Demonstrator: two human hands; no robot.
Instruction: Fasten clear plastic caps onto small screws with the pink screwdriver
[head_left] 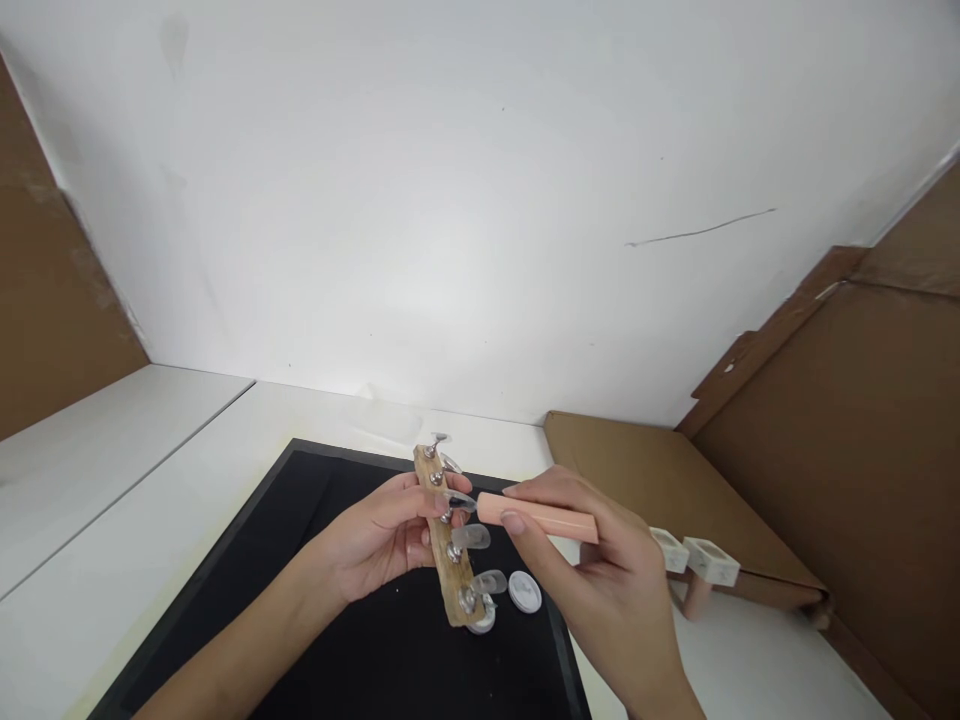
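My left hand [382, 535] is closed around a wooden nail-tip stand [448, 562], holding it tilted above a black mat. Small metal posts run along the wood, and several clear false nails [471, 537] stick out from them. My left thumb and fingers lie at the middle nail. In my right hand [600, 560] is a peach-coloured tube-shaped handle [536, 516], pinched between thumb and fingers. Its left end meets the tip of the middle nail; whether a brush comes out there is too small to tell.
Under my hands lies the black mat [352, 640]. A round white lid [525, 592] and a small white pot [484, 618] sit on it. At right stand two square white-topped pieces [710, 562], beside a cardboard sheet [637, 480]. A white wall [450, 200] rises behind.
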